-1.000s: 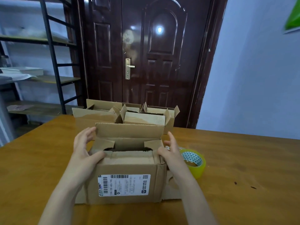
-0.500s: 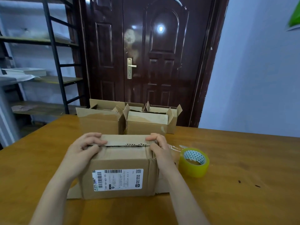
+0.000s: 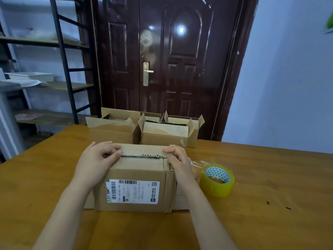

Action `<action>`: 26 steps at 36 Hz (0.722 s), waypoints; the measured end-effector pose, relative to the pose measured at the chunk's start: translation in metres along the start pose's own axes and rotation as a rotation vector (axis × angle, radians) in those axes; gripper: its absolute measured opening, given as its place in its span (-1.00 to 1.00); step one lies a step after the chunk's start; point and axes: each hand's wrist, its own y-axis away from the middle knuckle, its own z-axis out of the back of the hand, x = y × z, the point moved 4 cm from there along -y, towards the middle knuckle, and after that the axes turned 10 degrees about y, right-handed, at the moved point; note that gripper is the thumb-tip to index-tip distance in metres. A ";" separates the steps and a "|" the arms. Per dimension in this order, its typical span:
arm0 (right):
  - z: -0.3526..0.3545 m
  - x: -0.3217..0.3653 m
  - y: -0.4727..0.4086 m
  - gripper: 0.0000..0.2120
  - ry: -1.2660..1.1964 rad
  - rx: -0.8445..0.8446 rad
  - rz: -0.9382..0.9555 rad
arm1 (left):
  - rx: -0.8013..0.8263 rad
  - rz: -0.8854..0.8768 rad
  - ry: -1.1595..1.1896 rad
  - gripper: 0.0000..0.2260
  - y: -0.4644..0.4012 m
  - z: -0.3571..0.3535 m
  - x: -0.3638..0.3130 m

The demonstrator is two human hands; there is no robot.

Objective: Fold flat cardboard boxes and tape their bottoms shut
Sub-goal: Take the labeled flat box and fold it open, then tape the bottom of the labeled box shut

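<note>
Head view: box (image 3: 135,177) sits near-centre on desk (image 3: 270,222); left hand (image 3: 98,159) and right hand (image 3: 177,159) press flaps together, fingers curled over seam. Letting go for tape roll (image 3: 218,180), just right, risks flaps springing open.

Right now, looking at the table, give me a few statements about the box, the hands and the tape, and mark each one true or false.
1. Both flaps on top of the near box are folded down and meet at a seam. True.
2. The left hand holds the tape roll. False: the roll sits on the table to the right of the box, and no hand is on it.
3. The right hand is at the right end of the seam. True.
4. A strip of tape already covers the seam. False: the seam is bare, with a rough cardboard edge showing.
5. Open boxes stand behind the near box. True.
</note>
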 end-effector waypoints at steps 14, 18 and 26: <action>0.082 -0.044 0.004 -0.83 0.193 -0.310 -0.039 | 0.021 0.043 -0.384 -0.71 -0.002 -0.016 -0.020; 0.123 -0.080 0.006 -0.82 0.343 -0.331 -0.205 | -0.032 0.031 -0.465 -0.70 0.002 -0.021 -0.020; 0.125 -0.093 0.019 -0.72 0.533 0.158 -0.181 | -0.071 0.026 -0.444 -0.72 0.002 -0.022 -0.017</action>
